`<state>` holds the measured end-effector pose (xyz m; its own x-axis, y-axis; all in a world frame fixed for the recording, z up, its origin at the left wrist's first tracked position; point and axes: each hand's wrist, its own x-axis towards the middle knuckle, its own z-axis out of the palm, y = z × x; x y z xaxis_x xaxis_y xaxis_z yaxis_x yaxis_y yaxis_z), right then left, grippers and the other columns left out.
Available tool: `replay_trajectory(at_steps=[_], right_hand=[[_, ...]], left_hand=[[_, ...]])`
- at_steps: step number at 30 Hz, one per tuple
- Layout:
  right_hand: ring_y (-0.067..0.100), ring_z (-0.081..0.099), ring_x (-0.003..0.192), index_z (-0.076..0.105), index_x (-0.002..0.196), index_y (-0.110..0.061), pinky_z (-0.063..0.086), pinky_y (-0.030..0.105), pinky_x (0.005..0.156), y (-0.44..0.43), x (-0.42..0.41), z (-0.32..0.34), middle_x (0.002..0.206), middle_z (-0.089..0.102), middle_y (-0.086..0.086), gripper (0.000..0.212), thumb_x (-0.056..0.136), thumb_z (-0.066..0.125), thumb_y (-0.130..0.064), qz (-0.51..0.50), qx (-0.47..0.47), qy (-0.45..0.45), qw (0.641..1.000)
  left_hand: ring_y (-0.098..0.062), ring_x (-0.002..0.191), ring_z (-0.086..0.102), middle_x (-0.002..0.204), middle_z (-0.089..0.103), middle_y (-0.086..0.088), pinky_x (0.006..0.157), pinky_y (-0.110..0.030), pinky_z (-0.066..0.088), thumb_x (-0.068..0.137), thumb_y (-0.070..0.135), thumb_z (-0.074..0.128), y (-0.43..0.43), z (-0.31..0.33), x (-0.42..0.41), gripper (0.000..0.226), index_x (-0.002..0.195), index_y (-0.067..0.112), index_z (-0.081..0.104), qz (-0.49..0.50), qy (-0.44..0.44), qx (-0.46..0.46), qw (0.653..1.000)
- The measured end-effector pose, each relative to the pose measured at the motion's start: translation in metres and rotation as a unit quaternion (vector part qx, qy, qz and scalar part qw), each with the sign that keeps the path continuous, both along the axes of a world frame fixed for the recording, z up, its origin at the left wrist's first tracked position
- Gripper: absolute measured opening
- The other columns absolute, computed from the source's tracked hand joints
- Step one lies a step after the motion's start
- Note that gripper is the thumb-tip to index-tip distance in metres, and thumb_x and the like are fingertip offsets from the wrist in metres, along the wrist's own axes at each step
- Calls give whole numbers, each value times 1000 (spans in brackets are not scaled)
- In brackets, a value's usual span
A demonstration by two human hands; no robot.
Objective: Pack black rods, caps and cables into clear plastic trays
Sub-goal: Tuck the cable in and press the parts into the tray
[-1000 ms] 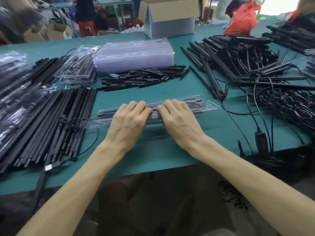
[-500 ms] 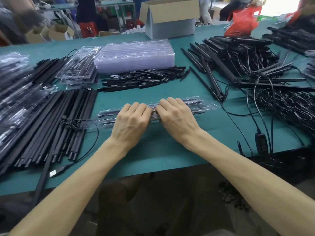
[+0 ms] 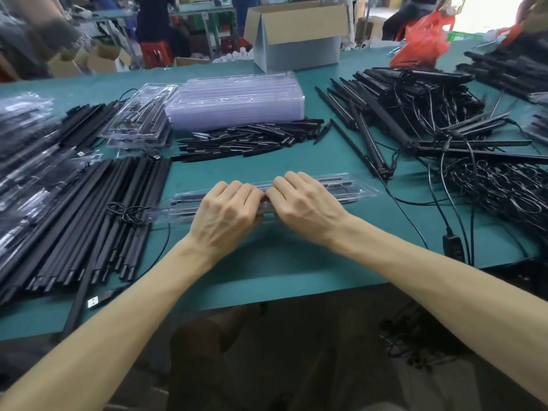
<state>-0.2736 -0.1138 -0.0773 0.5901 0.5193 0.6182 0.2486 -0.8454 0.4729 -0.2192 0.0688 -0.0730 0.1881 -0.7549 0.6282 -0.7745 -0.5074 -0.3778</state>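
Both hands have closed in and knuckled up since a second ago: left hand (image 3: pixel 228 209) and right hand (image 3: pixel 305 203) now sit almost touching, fingers (image 3: pixel 237 188) curled down over the middle of the long clear plastic tray (image 3: pixel 350 185). The tray lies crosswise on the teal surface (image 3: pixel 296 262), its left end just beside the pile of loose black rods (image 3: pixel 89 218). Thin dark parts show through it. Judgement: tray is being pressed closed. Likely light, thin-walled, slick and bendy along its length; work pressure outward along the rim, and lift it by both ends.
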Motion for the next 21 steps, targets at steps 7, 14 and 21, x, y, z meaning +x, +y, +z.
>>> replay_trajectory(at_steps=[7, 14, 21], right_hand=[[26, 49, 59, 56, 72, -11, 41, 37, 51, -4, 6, 5, 70, 53, 8, 19, 83, 59, 4, 28, -16, 15, 999], [26, 52, 58, 58, 71, -8, 45, 38, 49, -3, 9, 15, 70, 56, 9, 14, 77, 63, 3, 30, 6, 42, 999], [28, 53, 56, 58, 69, -5, 45, 37, 45, 1, 10, 24, 68, 57, 12, 12, 70, 66, 4, 31, 33, 66, 997]], left_hand=[[-30, 66, 59, 77, 65, -8, 58, -42, 47, 89, 9, 55, 4, -1, 9, 13, 82, 6, 65, -20, -13, 13, 1000], [-30, 62, 58, 73, 64, -8, 56, -41, 47, 99, 17, 48, 1, 7, 15, 27, 79, 7, 65, -31, -22, 14, 999], [-31, 60, 56, 69, 60, -9, 56, -42, 47, 84, 10, 63, 1, 18, 14, 10, 76, 6, 62, -28, 3, 37, 999]])
